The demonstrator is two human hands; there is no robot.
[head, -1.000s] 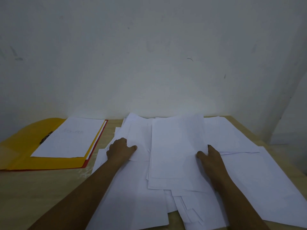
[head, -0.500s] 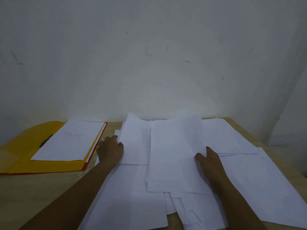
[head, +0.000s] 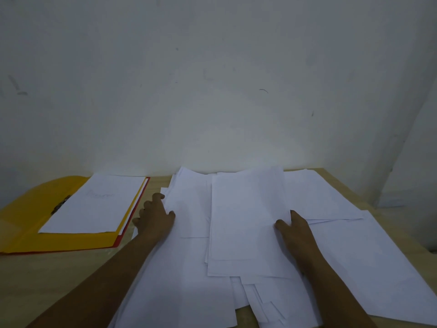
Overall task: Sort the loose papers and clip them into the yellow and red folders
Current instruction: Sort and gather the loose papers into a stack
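Note:
Several loose white papers (head: 343,256) lie overlapping across the middle and right of the wooden table (head: 59,280). My left hand (head: 153,216) is at the left edge of a sheet (head: 191,209), thumb on top and fingers curled at the edge. My right hand (head: 295,230) pinches the right edge of the centre stack (head: 246,221), thumb on top. The open yellow folder (head: 23,233) lies at the left with a white sheet (head: 94,204) in it and a dark clip (head: 60,205) beside that sheet. A red folder (head: 123,235) shows only as a thin edge beneath it.
A plain white wall (head: 212,91) stands right behind the table. The table's right edge (head: 402,233) runs diagonally beside the papers. Bare wood shows between the folders and the paper pile and in front of the folders.
My left hand has slid left, off the top of the sheet to its left edge. My right hand has stayed at the stack's right edge.

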